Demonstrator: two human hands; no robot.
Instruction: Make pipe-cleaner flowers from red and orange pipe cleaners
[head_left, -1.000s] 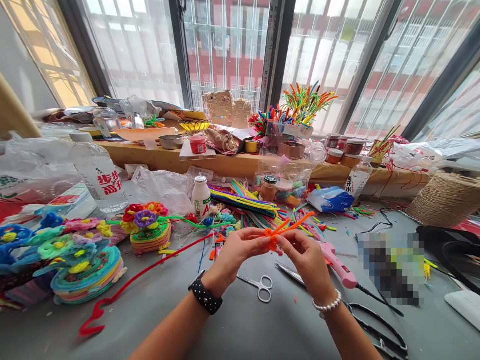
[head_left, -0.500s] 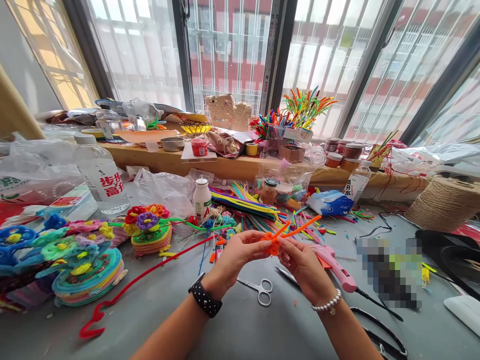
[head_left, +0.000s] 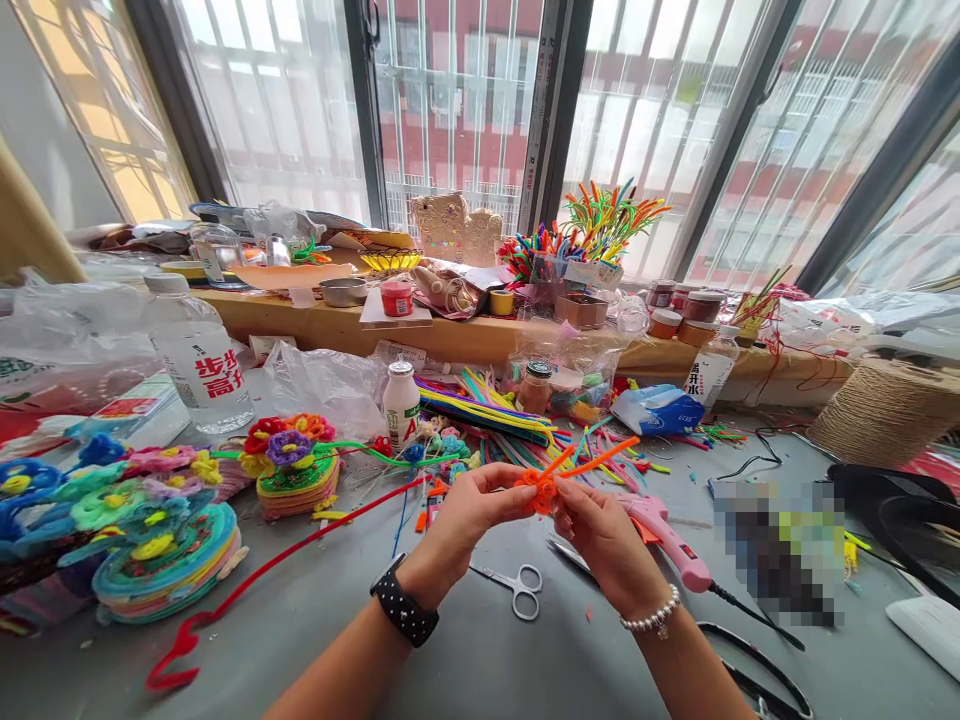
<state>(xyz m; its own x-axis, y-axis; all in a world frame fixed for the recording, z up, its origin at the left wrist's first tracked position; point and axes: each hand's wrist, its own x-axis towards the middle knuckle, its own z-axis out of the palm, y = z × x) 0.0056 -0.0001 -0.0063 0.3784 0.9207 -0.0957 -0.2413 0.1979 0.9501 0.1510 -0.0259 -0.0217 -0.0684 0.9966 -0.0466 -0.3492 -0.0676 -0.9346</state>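
Between my two hands, above the grey table, is an orange pipe cleaner flower [head_left: 541, 492], a bunch of small loops with two straight ends pointing up and to the right. My left hand [head_left: 487, 510] pinches its left side between thumb and fingers. My right hand [head_left: 595, 525] grips its right side, near where the straight ends leave the loops. Fingertips cover part of the loops. Below my hands lie small silver scissors [head_left: 523, 590]. A pink glue gun [head_left: 667, 540] rests just beyond my right hand.
Pipe cleaner flower pieces [head_left: 161, 550] crowd the left, with a bent red pipe cleaner [head_left: 277, 560] beside them. Loose pipe cleaners [head_left: 487, 405], a white bottle [head_left: 402, 405] and a glass jar [head_left: 535, 388] stand or lie behind. At right are a twine spool [head_left: 885, 410] and black-handled scissors [head_left: 772, 665].
My hands keep hold of the orange flower, which is turned slightly so that more of its loops show. The whole view has shifted a little.
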